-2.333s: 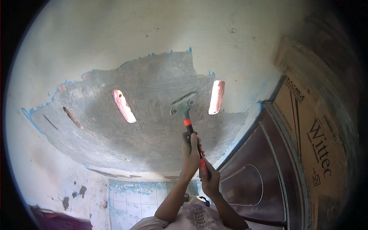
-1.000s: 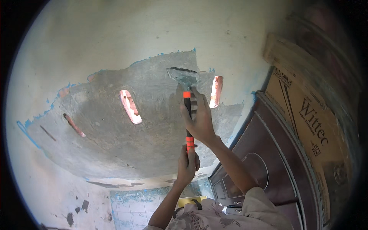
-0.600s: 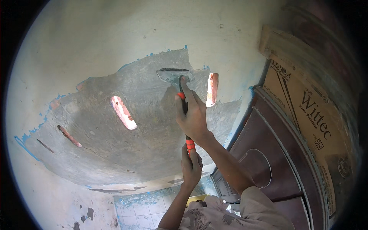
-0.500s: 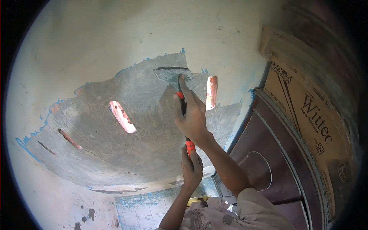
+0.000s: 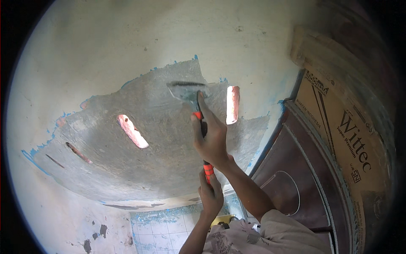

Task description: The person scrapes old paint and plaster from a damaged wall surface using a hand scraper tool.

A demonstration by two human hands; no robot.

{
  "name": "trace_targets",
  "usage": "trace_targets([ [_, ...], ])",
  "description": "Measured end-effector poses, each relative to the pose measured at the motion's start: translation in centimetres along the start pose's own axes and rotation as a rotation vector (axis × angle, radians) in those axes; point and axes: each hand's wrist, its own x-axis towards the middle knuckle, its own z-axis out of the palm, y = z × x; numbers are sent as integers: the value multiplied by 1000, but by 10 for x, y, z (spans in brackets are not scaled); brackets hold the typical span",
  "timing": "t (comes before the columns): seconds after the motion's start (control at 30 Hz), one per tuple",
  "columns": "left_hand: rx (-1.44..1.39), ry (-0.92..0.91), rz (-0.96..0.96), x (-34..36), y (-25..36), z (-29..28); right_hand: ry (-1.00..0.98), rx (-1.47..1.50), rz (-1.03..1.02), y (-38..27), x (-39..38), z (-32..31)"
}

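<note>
The right hand (image 5: 212, 137) grips the wide-headed, black-and-orange-handled scraper (image 5: 187, 92) near its head, probably for guidance; the left hand (image 5: 211, 196) clasps its lower end, probably for leverage. The scraper's head lies over a rough, bare grey patch (image 5: 165, 127).

Scraper head (image 5: 188, 91): dull, smooth-looking grey, metal by its look, slightly blurred
Scraper handle (image 5: 208, 171): black and orange, plastic or rubber by its look, mostly matt
Bare patch (image 5: 165, 156): grey, cement-like, matt, rough and streaked
Painted surface (image 5: 127, 38): pale, matt, fairly smooth, marked by small pits
Patch edge (image 5: 53, 129): ragged, flaking blue paint
Slot edge (image 5: 237, 106): reddish, coarse, brick-like
Door (image 5: 283, 173): dark brown, smooth, faintly glossy; whether wood or plastic cannot be told
Carton (image 5: 330, 122): brown cardboard, matt, printed
Tiles (image 5: 160, 228): white, smooth, blotched with blue along the top
Shirt (image 5: 279, 233): soft, matt cloth, creased
</note>
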Motion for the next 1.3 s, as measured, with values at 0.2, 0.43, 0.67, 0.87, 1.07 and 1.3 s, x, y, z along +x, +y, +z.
trace_targets([
  [0.2, -20, 3, -22, 3, 6, 0, -65, 43, 84, -6, 10, -3],
  [0.43, 4, 9, -56, -1, 7, 4, -33, 56, 60, -1, 5, -6],
  [0.67, 38, -9, 6, 5, 11, 1, -97, 109, 166, -11, 8, -9],
  [0.87, 25, 5, 43, 9, 10, 4, -108, 57, 123, -9, 17, -9],
  [1.07, 29, -11, -42, -2, 7, 0, -87, 99, 119, -2, 1, -6],
  [1.3, -37, -10, 14, 8, 23, 0, -101, 98, 107, -12, 25, -6],
])
